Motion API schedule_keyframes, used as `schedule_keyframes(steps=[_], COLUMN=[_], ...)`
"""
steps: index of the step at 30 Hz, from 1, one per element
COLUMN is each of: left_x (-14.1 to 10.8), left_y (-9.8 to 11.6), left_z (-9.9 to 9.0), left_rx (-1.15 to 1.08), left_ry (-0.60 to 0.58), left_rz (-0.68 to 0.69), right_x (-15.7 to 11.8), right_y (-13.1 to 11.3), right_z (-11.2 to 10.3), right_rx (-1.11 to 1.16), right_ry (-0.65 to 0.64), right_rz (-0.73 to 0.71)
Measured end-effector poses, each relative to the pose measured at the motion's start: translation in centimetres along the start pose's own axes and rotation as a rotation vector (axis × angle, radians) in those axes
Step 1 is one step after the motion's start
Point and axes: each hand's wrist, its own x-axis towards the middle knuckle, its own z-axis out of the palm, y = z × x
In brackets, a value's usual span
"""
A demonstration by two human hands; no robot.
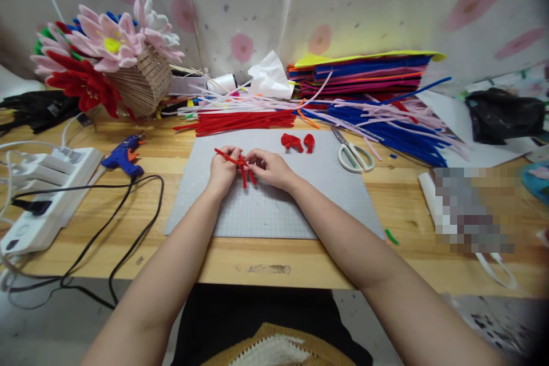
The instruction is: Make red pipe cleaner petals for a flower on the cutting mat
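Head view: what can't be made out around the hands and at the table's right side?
In the head view:
Red stems: how they join is too small to tell, with the left hand and right hand crowding them.
Pixelated object: mosaic blocks hide it.
Blue item: cut off by the right edge.

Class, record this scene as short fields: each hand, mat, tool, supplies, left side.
Left hand: holding crossed red fuzzy stems
Right hand: at the same stems
Grey mat: beneath the hands; two red pieces near its far edge
Scissors: across the mat's right edge
Supplies: red bundle, blue bundle beyond the mat
Left side: glue gun, power strip, flower basket
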Motion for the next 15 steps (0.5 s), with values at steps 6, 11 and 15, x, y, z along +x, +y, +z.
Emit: schedule_keyframes(steps=[6,11,15], left_x=[0.2,0.6,0.4], left_y=[0.0,-0.2,-0.3], left_z=[0.0,-0.5,-1.0], left_rx=[-0.058,-0.135,-0.146], left_ry=[0.057,-0.008,-0.107], left_rz=[-0.023,-0.060,-0.048], right_x=[0.2,0.1,-0.6], right_y=[-1.0,-1.8,-1.7], right_z=[0.9,1.1,1.1], right_rx=[-0.052,-0.283,-0.204], right_ry=[0.029,0.050,0.073], right_rz=[0.128,0.127,0.138])
